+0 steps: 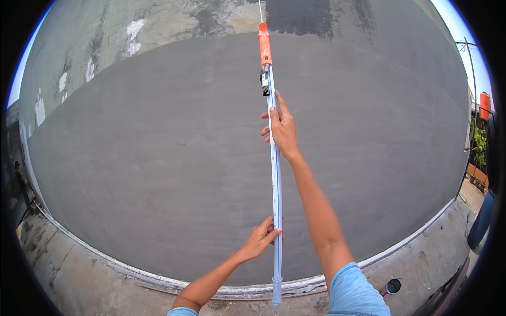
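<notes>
A long white and pale blue pipe (275,179) stands nearly upright before me. Fixed to its top is an orange handle (264,47), with black tape (264,81) around the joint and a thin metal rod rising out of the frame. What the rod carries is out of view. My right hand (284,131) grips the upper part of the pipe, thumb across the front, index finger stretched along it, other fingers behind. Lower down, my left hand (258,241) is closed around the same pipe, its thumb in front. A wider sleeve (276,289) ends the pipe at the bottom.
A broad grey wall (158,147) fills the view, its upper part patchy with white flakes. Concrete ground (79,274) runs along its base. A small paint can (392,286) stands at lower right. Plants (479,142) and an orange tank (485,105) show at far right; a person stands far left.
</notes>
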Motion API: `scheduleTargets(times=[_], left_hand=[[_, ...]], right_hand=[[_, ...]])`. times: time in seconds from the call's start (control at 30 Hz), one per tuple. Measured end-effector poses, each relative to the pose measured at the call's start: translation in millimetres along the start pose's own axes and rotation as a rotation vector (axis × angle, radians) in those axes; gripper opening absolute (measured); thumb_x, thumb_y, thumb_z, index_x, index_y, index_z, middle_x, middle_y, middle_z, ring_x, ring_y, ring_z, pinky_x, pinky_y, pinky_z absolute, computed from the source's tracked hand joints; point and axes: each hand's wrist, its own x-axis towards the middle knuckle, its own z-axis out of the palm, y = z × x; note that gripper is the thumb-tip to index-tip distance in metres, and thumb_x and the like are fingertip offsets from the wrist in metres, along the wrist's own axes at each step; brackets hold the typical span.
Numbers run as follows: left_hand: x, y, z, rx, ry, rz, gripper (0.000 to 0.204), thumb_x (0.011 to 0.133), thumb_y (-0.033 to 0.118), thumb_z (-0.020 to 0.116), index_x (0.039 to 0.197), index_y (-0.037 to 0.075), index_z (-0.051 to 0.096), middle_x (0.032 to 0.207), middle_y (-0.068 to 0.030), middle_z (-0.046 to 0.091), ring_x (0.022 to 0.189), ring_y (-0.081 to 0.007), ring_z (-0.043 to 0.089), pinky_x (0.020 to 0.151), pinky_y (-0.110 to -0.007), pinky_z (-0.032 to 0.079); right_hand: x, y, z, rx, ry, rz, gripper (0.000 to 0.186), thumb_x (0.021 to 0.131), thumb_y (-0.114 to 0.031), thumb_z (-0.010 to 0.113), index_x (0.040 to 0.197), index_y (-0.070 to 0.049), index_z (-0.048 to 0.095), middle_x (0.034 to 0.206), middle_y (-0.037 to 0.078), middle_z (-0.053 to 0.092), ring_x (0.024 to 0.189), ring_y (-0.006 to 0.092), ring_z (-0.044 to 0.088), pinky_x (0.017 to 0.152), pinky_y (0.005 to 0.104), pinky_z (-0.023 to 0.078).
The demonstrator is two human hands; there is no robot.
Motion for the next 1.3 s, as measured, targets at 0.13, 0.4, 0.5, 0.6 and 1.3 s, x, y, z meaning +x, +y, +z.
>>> scheduleTargets(times=[0.13, 0.4, 0.5, 0.6, 1.3], left_hand=[[26.1, -35.1, -18.4, 0.060, 0.064, -0.006, 0.048, 0.103, 0.034, 0.049, 0.138, 0.002, 0.044, 0.093, -0.0107, 0.070, 0.088, -0.0200, 0.069, 0.076, -0.036, 0.057], [2.6, -133.6, 8.5, 0.118, 0.058, -0.236, 0.042, 0.103, 0.040, 0.048, 0.119, 0.002, 0.052, 0.096, -0.0139, 0.071, 0.092, -0.0243, 0.070, 0.084, -0.040, 0.055], [-31.1, -150.0, 34.2, 0.114, -0.025, -0.279, 0.044, 0.103, 0.043, 0.046, 0.117, 0.001, 0.052, 0.099, -0.0148, 0.072, 0.094, -0.0258, 0.070, 0.086, -0.040, 0.054], [-69.6, -159.3, 55.2, 0.098, -0.127, -0.286, 0.045, 0.103, 0.044, 0.047, 0.119, 0.002, 0.052, 0.101, -0.0130, 0.072, 0.100, -0.0268, 0.068, 0.091, -0.041, 0.051], [37.4, -175.0, 7.3, 0.343, 0.195, -0.093, 0.041, 0.099, 0.037, 0.057, 0.109, -0.002, 0.053, 0.071, -0.0203, 0.063, 0.063, -0.0339, 0.063, 0.058, -0.045, 0.045]], right_hand=[[22.4, 20.1, 16.1, -0.083, -0.004, 0.065, 0.050, 0.105, -0.022, 0.040, 0.154, -0.019, 0.031, 0.070, 0.004, 0.056, 0.046, 0.0115, 0.055, 0.040, 0.0291, 0.050], [-65.7, 86.3, 23.1, -0.127, 0.019, 0.134, 0.050, 0.106, -0.024, 0.040, 0.155, -0.021, 0.030, 0.062, 0.001, 0.048, 0.045, 0.0092, 0.047, 0.042, 0.0288, 0.046], [-116.0, 97.4, 12.8, -0.128, 0.011, 0.191, 0.050, 0.105, -0.020, 0.041, 0.155, -0.023, 0.031, 0.064, 0.001, 0.049, 0.044, 0.0090, 0.048, 0.041, 0.0280, 0.046], [-160.1, 85.5, 2.9, -0.110, -0.001, 0.253, 0.050, 0.105, -0.016, 0.042, 0.154, -0.023, 0.033, 0.065, 0.002, 0.052, 0.043, 0.0098, 0.051, 0.040, 0.0273, 0.047], [-65.5, 152.6, 27.2, -0.376, 0.110, 0.020, 0.049, 0.106, -0.019, 0.038, 0.154, -0.024, 0.029, 0.063, 0.002, 0.051, 0.044, 0.0107, 0.050, 0.042, 0.0300, 0.047]])
